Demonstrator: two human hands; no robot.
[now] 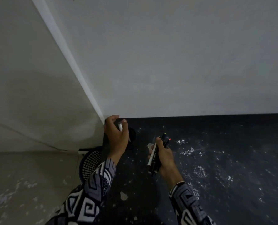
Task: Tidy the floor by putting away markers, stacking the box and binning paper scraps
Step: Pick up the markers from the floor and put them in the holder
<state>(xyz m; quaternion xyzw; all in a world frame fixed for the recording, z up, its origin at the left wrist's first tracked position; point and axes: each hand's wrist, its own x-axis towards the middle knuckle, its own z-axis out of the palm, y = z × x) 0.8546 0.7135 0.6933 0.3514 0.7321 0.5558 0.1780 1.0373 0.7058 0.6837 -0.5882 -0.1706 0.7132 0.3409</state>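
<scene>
No text, label, brand, number or sign readable anywhere in the frame. Faint dark print along the white marker [152, 155] in the lower middle of the frame, too small and blurred to read. No lettering visible on the other white marker [120, 126] near the frame centre. Only a geometric black, grey and white pattern on the sleeves [101, 177] at the bottom of the frame, no letters in it.
</scene>
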